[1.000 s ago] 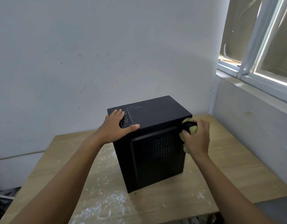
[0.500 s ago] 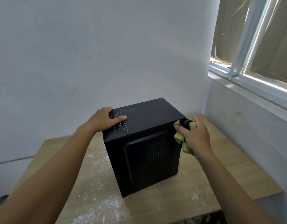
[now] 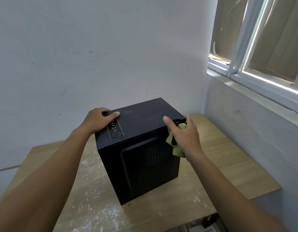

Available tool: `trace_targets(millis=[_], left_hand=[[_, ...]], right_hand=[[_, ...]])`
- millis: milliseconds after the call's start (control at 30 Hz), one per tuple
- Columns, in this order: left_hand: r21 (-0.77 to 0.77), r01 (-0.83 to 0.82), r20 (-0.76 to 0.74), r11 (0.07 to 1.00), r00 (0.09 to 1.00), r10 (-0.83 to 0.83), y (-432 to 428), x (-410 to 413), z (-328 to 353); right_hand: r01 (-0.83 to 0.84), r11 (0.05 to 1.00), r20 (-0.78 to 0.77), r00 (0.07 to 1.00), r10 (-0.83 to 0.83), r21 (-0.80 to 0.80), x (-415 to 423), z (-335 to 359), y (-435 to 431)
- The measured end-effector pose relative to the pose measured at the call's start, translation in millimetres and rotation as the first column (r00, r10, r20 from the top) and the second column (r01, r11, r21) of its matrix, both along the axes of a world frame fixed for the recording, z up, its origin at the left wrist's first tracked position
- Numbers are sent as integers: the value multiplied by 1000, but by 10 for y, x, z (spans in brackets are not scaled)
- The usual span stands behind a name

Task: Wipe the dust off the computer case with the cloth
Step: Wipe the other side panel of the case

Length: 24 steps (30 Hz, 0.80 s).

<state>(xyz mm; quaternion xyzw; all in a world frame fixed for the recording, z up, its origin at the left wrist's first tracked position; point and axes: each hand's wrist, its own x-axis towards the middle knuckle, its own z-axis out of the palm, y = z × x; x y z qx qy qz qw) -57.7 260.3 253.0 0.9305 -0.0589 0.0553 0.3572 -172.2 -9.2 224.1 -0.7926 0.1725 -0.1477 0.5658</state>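
Table (image 3: 228,166), cloth (image 3: 178,150) in R grip (image 3: 186,138), case (image 3: 144,166) corner

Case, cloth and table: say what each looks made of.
Case: probably painted sheet metal, matte black; its side panel has punched vent holes, dust dulls the top. Cloth: soft yellow-green fabric, perhaps microfibre; it bunches in the right hand. Table: light wood-grain board, maybe laminate, with white smears.
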Motion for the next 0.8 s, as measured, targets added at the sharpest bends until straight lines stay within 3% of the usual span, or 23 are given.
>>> trace_targets(millis=[133,267,433,567,800], left_hand=[[-57,-26,-8,998,1000,26,44,52,-32],[22,-42,-4,999,999,42,98,123,-33],[-47,-8,3,999,1000,8,103,174,-62],[-8,-51,9,999,999,51,92,140,-66],[99,-171,12,980,985,170,-8,-79,-19]], right_hand=[[96,984,-100,992,-82,150,100,41,-14],[148,973,-127,984,-127,175,172,80,22],[276,934,-113,960,-256,226,230,73,130],[321,926,-110,946,-305,197,304,91,150],[237,968,-120,967,-226,83,661,161,46]])
